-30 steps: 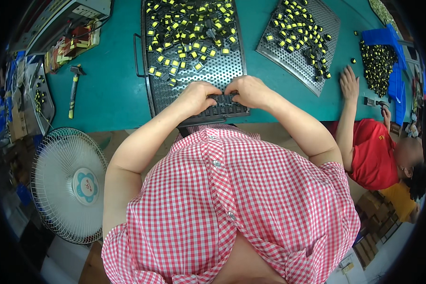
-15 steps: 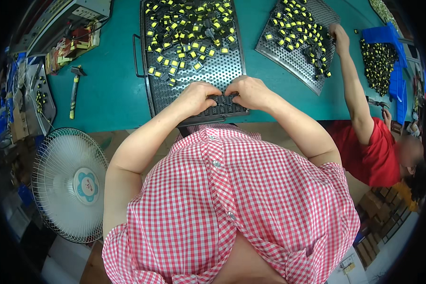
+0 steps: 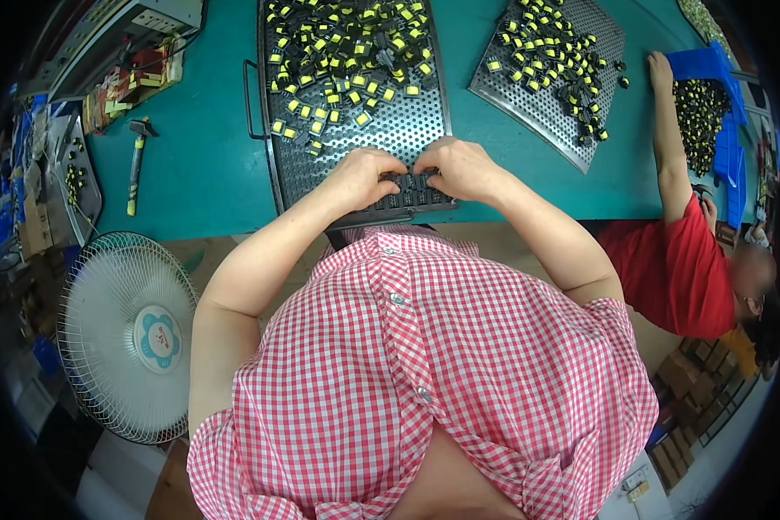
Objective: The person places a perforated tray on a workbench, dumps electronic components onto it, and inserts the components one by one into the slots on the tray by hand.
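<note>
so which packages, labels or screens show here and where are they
Blue bins: far right of the table, open plastic, holding dark small parts.
Brown cartons: lower right on the floor, stacked.
Fan badge: centre of the white fan, lower left, round, pale blue with a flower shape.
No screens show.

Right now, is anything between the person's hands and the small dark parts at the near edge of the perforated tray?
Nothing visible: left hand and right hand already rest on the dark parts.

White fan (image 3: 130,334) lower left, hammer (image 3: 135,165) on teal desk (image 3: 208,165) upper left, second perforated tray (image 3: 550,74) upper right, blue bin (image 3: 711,104) far right.
</note>
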Demonstrator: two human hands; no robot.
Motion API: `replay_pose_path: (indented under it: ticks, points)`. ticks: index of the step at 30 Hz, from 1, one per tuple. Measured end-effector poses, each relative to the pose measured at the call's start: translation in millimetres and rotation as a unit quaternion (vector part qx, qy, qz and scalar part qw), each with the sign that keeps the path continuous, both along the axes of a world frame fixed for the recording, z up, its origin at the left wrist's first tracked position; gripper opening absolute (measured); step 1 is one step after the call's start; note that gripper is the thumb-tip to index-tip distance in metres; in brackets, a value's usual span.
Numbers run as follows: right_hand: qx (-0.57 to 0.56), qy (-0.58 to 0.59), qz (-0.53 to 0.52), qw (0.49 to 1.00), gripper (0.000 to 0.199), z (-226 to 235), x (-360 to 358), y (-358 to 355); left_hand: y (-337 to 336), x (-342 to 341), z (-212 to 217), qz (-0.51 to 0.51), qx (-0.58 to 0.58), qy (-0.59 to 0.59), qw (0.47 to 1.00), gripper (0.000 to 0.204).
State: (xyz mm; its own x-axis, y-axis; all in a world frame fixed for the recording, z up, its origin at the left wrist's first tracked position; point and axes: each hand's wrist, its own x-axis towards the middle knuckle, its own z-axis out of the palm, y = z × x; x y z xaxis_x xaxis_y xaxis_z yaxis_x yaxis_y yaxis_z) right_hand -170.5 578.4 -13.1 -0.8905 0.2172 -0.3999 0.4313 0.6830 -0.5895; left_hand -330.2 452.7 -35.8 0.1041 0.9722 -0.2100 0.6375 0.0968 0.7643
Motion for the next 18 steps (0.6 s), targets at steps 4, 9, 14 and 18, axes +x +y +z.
replay_pose_path:
  ticks: [4,9,14,18]
  points:
    - [0.003,0.009,0.007,1.0,0.024,-1.5,2.3,-0.5,0.5,-0.4,0.6,-0.005,0.003,-0.003,1.0,0.029]
    - [-0.005,0.057,-0.023,0.998,0.026,-1.8,12.5,2.9,5.3,-4.4,1.6,-0.004,-0.044,-0.049,0.998,0.034]
    - [0.015,0.08,-0.072,0.994,0.022,-1.1,25.4,13.2,17.1,7.8,-3.2,0.016,0.028,-0.016,0.999,0.029]
    - [-0.014,0.071,-0.082,0.994,0.019,-1.9,29.6,6.4,26.4,26.1,-8.6,0.016,0.02,-0.026,0.999,0.022]
